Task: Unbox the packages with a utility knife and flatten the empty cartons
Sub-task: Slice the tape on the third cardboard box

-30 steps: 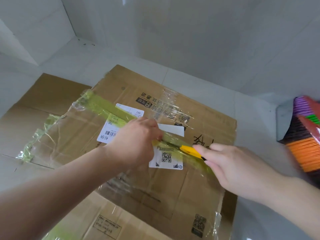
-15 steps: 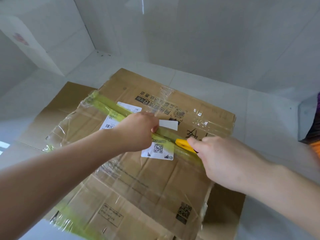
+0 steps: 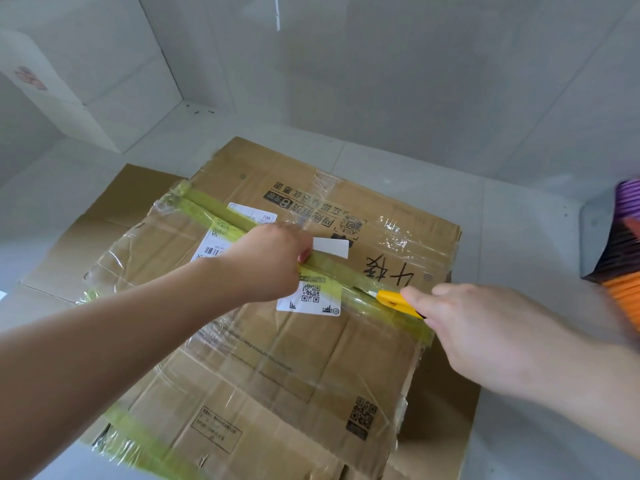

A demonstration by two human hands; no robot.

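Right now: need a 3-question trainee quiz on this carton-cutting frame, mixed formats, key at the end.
1. True or false: the left hand holds the utility knife.
2. The knife's handle is: A) red B) yellow C) blue.
3. Fill in: the blade is cutting along the yellow-green ____ across the carton.

Key
1. False: the right hand grips it, while the left hand presses on the carton.
2. B
3. tape
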